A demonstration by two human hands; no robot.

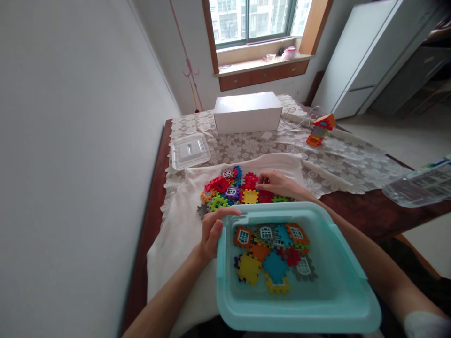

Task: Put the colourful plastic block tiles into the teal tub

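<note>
Gripping the far left corner of the teal tub [352, 305] with my left hand [212, 230], I had the forefinger laid along its rim and the thumb bent close against the edge. The tub was right in front of me, tilted so that I looked down into it, and toothed plastic tiles lay inside, mostly toward its far end: a yellow tile [249, 270] beside a blue tile [276, 266], an orange window tile [243, 237] at the left, a red piece [291, 257], and a grey window tile [303, 266] at the right. My right hand [275, 182] was beyond the tub, fingers bent down at the right side of a heap of tiles [220, 184]; whether they had closed on a piece, I could not tell. Just beside those fingertips were a red tile [251, 179] and a yellow square [250, 197]. The heap lay on a white cloth [183, 234], spread over part of a lace tablecloth [352, 159]. Farther back stood a long white box [246, 115], with a clear lid [190, 151] lying nearer me on its left, and a small built tile shape [320, 130] off to its right.
</note>
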